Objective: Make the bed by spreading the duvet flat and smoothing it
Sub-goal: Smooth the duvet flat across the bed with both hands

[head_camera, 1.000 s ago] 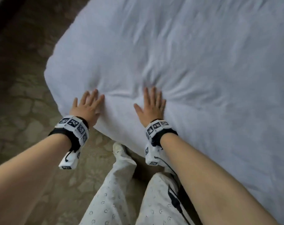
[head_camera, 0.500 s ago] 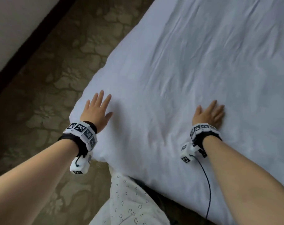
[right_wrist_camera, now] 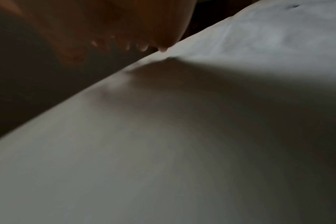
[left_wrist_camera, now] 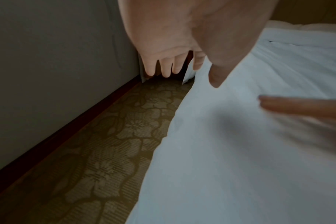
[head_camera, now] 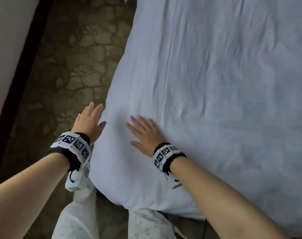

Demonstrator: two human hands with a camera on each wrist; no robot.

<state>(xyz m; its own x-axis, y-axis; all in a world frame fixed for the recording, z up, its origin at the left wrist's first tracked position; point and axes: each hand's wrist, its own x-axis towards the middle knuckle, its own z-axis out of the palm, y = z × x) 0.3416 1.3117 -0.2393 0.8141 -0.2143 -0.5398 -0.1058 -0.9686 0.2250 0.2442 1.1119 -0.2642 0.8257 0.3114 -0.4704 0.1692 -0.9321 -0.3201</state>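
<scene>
The duvet (head_camera: 207, 94) is white, spread over the bed, w/ long shallow creases running up its length and a rounded corner hanging near the person's legs (head_camera: 146, 225). Its left edge drops toward the patterned carpet (head_camera: 74, 69).

Right hand (head_camera: 145, 135) lies palm-down on the duvet, near the left edge, fingers straight and a bit spread, thumb out to the side. Grip is released: nothing pinched or gathered, just flat contact w/ the fabric. Right wrist view is dark and close; only fingertips (right_wrist_camera: 142, 47) show against the cloth, which fills most of that pic, so no extra detail there.

Left hand (head_camera: 89, 123) sits at the duvet's side edge, fingers (left_wrist_camera: 165, 66) straight and pointing fwd along the bed. Grip also released, not curled on anything. In the head view its thumb side meets the fabric edge; in the left wrist view the thumb (left_wrist_camera: 217, 75) overlaps the white cloth while the other fingers hang over the carpet gap. Can't tell if the palm itself presses the side of the duvet or is just beside it.

Both wrists carry black bands w/ white marker blocks (head_camera: 72, 144). A grey wall (left_wrist_camera: 54, 72) w/ dark skirting board (left_wrist_camera: 67, 133) runs parallel to the bed, carpet strip between them. Far end of the bed shows more white bedding, too blurred to tell apart.
</scene>
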